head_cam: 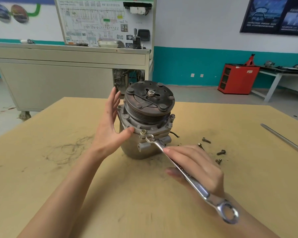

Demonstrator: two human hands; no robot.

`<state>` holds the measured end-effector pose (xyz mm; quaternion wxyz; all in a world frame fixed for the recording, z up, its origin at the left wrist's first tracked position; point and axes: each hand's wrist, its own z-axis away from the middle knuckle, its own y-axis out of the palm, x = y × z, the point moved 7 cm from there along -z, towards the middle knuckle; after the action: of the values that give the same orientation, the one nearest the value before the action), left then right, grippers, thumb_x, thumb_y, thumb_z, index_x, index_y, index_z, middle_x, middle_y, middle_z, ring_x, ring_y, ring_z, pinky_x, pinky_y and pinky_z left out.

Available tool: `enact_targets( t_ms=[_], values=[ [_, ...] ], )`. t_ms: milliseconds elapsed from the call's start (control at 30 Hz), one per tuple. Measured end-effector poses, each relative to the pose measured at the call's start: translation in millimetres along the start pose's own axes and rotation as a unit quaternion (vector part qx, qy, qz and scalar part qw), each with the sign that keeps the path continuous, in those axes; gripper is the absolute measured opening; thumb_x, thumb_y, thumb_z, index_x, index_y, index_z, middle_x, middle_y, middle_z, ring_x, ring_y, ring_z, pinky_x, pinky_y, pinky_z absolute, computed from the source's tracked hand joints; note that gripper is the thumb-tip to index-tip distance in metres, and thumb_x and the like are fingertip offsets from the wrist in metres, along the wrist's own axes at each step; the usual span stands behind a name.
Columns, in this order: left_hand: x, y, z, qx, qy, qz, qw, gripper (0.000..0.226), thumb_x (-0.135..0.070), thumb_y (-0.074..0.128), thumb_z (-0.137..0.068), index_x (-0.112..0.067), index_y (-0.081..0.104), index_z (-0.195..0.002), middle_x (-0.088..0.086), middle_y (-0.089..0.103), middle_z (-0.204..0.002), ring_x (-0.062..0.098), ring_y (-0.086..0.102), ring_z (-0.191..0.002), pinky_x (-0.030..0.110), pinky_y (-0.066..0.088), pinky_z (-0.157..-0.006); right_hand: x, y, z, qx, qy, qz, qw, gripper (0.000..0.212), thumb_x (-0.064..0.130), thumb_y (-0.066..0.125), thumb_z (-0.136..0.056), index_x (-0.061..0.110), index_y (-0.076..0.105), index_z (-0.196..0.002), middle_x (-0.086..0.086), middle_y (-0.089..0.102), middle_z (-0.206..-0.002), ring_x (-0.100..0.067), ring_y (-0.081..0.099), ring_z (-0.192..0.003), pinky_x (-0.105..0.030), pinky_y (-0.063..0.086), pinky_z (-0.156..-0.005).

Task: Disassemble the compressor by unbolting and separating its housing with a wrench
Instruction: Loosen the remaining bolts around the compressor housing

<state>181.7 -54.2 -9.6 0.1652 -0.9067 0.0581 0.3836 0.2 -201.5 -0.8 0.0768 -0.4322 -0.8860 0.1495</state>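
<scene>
Head view shows the compressor standing on the desk. Left hand rests open against it, hiding that side. Right hand holds the wrench at a bolt.

At lower left of the frame the table is bare and free. At right, four loose bolts and a metal rod block the passage.
</scene>
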Motion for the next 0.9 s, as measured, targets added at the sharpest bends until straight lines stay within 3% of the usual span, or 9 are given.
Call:
enact_targets(
  t_ms=[133, 233, 400, 600, 767, 900],
  values=[
    [-2, 3, 2, 0.004, 0.006, -0.004, 1.000, 0.090, -0.038, 0.062, -0.076, -0.036, 0.012, -0.151, 0.000, 0.035, -0.153, 0.014, 0.036, -0.139, 0.046, 0.028, -0.116, 3, 6, 0, -0.001, -0.009, 0.016, 1.000, 0.036, 0.023, 0.050, -0.096, -0.010, 0.064, -0.102, -0.017, 0.069, -0.097, -0.022, 0.065, -0.088, -0.019, 0.047, -0.089],
    [-4, 4, 2, 0.008, 0.006, 0.003, 1.000, 0.088, -0.037, 0.060, -0.076, -0.037, 0.013, -0.150, 0.001, 0.035, -0.153, 0.015, 0.037, -0.139, 0.048, 0.030, -0.115, 5, 5, -2, -0.013, -0.020, 0.008, 1.000, 0.038, 0.022, 0.051, -0.096, -0.013, 0.065, -0.099, -0.016, 0.070, -0.089, -0.024, 0.069, -0.077, -0.028, 0.055, -0.075],
    [-4, 5, 2, 0.010, -0.001, 0.015, 1.000, 0.086, -0.036, 0.058, -0.076, -0.038, 0.013, -0.149, 0.005, 0.037, -0.152, 0.015, 0.039, -0.138, 0.047, 0.031, -0.115, 9, 1, -15, -0.053, -0.033, -0.008, 0.998, 0.045, 0.027, 0.049, -0.097, -0.013, 0.069, -0.089, -0.014, 0.069, -0.072, -0.024, 0.068, -0.064, -0.030, 0.056, -0.061],
    [-2, 6, 3, 0.017, -0.014, 0.020, 1.000, 0.087, -0.035, 0.058, -0.078, -0.036, 0.009, -0.151, 0.006, 0.032, -0.154, 0.015, 0.036, -0.140, 0.045, 0.028, -0.116, 30, 19, -24, -0.049, -0.123, 0.143, 0.981, 0.042, 0.027, 0.051, -0.096, -0.008, 0.072, -0.085, -0.011, 0.067, -0.068, -0.026, 0.064, -0.060, -0.034, 0.053, -0.054],
    [-5, 9, 7, 0.017, -0.018, -0.009, 1.000, 0.088, -0.039, 0.052, -0.079, -0.032, 0.007, -0.154, -0.006, 0.027, -0.156, 0.006, 0.028, -0.142, 0.041, 0.024, -0.118, 44, 30, -29, -0.027, -0.132, 0.218, 0.966, 0.044, 0.033, 0.056, -0.093, -0.005, 0.073, -0.080, -0.007, 0.060, -0.059, -0.024, 0.056, -0.050, -0.033, 0.045, -0.044],
    [-11, 12, 6, 0.021, -0.035, 0.021, 0.999, 0.091, -0.040, 0.048, -0.075, -0.025, 0.006, -0.153, -0.022, 0.022, -0.149, 0.001, 0.024, -0.142, 0.037, 0.022, -0.119, 56, 40, -42, -0.027, -0.127, 0.277, 0.952, 0.037, 0.037, 0.075, -0.078, 0.002, 0.069, -0.067, -0.004, 0.050, -0.053, -0.021, 0.043, -0.045, -0.031, 0.034, -0.042]
  ],
)
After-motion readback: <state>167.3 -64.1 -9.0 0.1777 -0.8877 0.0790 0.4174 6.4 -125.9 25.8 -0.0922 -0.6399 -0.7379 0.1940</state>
